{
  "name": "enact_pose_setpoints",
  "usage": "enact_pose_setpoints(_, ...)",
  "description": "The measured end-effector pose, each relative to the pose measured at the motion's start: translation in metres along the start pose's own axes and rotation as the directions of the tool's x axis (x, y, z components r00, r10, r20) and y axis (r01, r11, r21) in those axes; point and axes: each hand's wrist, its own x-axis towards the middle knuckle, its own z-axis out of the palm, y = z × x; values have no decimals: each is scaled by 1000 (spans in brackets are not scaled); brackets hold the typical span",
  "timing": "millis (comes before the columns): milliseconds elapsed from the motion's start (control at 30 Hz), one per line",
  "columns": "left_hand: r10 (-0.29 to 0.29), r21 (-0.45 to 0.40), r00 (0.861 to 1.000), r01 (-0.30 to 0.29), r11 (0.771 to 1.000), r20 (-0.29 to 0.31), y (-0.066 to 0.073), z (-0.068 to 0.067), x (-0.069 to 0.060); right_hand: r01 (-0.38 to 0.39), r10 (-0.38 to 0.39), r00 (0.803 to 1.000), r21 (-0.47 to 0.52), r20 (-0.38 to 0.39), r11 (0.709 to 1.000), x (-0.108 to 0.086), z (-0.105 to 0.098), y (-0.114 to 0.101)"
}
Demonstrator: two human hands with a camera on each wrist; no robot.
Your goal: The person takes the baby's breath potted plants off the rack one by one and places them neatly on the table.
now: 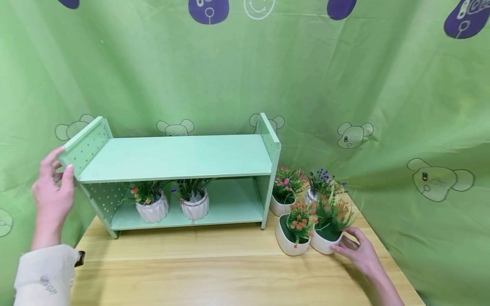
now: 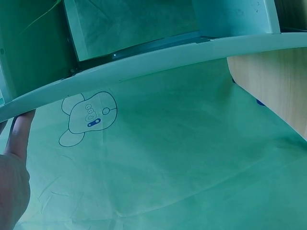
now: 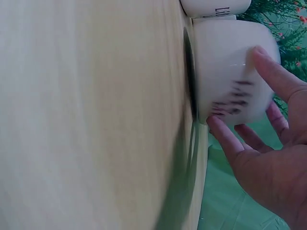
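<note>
At the left end of a mint-green two-tier shelf [image 1: 183, 157], my left hand [image 1: 53, 191] holds the upper corner of the side panel, the thumb on the near side and the fingers round the outer edge. In the left wrist view only part of that hand [image 2: 17, 167] shows against the panel. My right hand [image 1: 360, 253] grips a white flowerpot [image 1: 323, 244] with artificial orange flowers on the table, right of the shelf. Dark lettering marks this pot's side [image 3: 230, 72] in the right wrist view, where thumb and fingers lie on it.
Touching or close by are a white pot with orange-red flowers [image 1: 292, 244], a pink-flowered pot [image 1: 282, 207] and a blue-flowered pot [image 1: 311, 195]. Two ribbed white pots, one red-flowered [image 1: 153, 210] and one purple-flowered [image 1: 195, 208], stand on the lower tier. A green curtain [image 1: 344, 85] hangs behind the wooden table [image 1: 191, 272].
</note>
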Motion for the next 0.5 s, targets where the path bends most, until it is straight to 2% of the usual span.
enact_pose_setpoints(267, 29, -3, 1000, -29, 1000, -13, -1, 1, -1, -11, 11, 1000, 18, 3, 1000, -1, 2, 1)
enact_pose_setpoints(500, 26, -13, 1000, -26, 1000, -6, -1, 1, -1, -13, 13, 1000, 8, 6, 1000, -2, 2, 0)
